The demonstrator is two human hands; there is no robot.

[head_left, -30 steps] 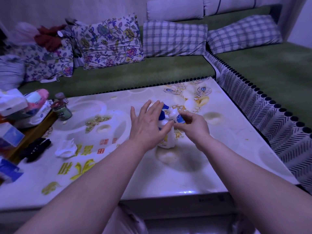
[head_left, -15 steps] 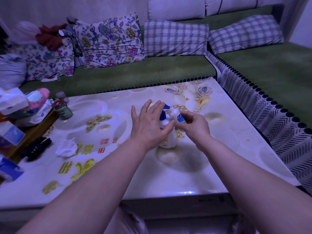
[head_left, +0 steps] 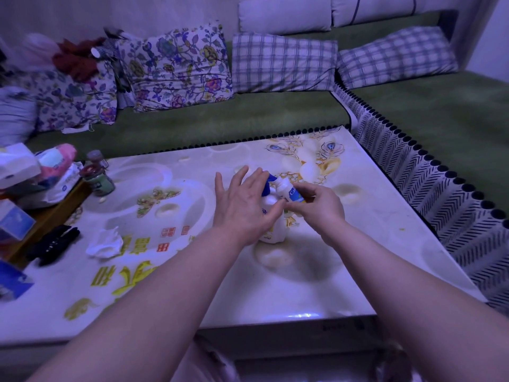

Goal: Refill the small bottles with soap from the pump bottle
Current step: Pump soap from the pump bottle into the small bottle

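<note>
Small white plastic bottle with blue label (head_left: 287, 190): being pinched at frame centre by curled fingers of right hand (head_left: 319, 209), tilting up-left, mouth pointing toward blue pump nozzle (head_left: 266, 186). Pressing flat on that pump, straight-fingered: left hand (head_left: 242, 205), nearer to white pump bottle (head_left: 274, 230) standing on glossy table (head_left: 303, 285).

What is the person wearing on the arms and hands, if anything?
Nothing that shows. The left forearm and right forearm are bare to the picture's edge, no sleeve in view. The left hand and the right hand have no gloves; I see no ring, watch or bracelet in this dim light.
</note>
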